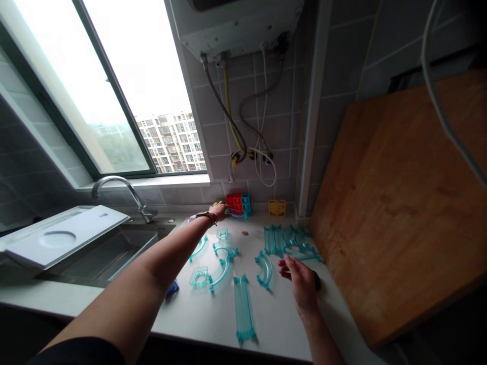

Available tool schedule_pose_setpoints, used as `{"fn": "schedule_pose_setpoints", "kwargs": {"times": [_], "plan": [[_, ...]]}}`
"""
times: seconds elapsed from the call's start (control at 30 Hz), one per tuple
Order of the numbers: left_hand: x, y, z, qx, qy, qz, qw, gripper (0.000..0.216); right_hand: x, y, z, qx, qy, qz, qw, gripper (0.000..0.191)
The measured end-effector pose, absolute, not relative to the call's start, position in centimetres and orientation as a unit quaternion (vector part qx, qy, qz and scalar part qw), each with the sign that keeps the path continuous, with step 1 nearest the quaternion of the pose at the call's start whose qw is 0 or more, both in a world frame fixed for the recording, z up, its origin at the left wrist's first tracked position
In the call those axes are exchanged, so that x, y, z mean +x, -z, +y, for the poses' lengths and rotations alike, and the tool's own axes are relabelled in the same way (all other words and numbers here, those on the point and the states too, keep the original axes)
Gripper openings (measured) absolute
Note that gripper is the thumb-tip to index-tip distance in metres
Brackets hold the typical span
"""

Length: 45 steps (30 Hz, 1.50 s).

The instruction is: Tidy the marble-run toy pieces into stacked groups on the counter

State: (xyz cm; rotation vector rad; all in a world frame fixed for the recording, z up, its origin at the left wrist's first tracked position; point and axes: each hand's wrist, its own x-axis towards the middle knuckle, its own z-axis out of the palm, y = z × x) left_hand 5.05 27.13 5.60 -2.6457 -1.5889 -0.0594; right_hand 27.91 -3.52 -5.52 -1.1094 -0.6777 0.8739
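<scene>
My left hand [218, 209] is stretched far forward to the back of the counter. Its fingers close on the near end of a translucent teal curved track piece [239, 215], in front of red blocks [234, 203] and blue blocks [245, 204]. Over the right side of the counter, my right hand [300, 284] is open, with loosely bent fingers and nothing in them. Close to its left lies another curved track piece [265, 269]. A long straight track piece [243, 309] lies near the front edge. More teal curves [222, 274] are spread in the middle.
Wide teal track pieces [274, 239] lie at the back right, below a yellow block [277, 208]. A sink [129, 248] with a white board [72, 235] and a faucet [131, 192] is left. A large wooden board [403, 203] leans at right. A dark round object [317, 280] sits behind my right hand.
</scene>
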Motion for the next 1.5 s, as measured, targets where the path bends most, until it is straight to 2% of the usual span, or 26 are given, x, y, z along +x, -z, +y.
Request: {"fn": "schedule_pose_setpoints", "kwargs": {"times": [0.4, 0.67, 0.97, 1.3, 1.5], "plan": [[6.9, -0.3, 30.5, -0.878, 0.067, -0.473, 0.02, 0.033, 27.7, 6.4, -2.5, -0.521, -0.39, -0.335, 0.681, 0.05], [6.7, 1.2, 30.4, -0.868, 0.069, -0.491, 0.033, 0.033, 26.3, 5.9, -2.5, -0.538, -0.367, -0.387, 0.653, 0.044], [6.4, -2.7, 29.0, -0.894, 0.056, -0.442, 0.048, 0.034, 26.2, 6.2, -2.6, -0.542, -0.343, -0.42, 0.642, 0.039], [-0.2, -8.1, 19.7, -0.935, -0.095, -0.338, -0.039, 0.025, 26.4, 6.0, -2.9, -0.537, -0.35, -0.43, 0.636, 0.04], [-4.5, -7.1, 12.7, -0.923, -0.156, -0.344, -0.069, 0.043, 25.9, 5.8, -3.4, -0.548, -0.346, -0.432, 0.627, 0.041]]}}
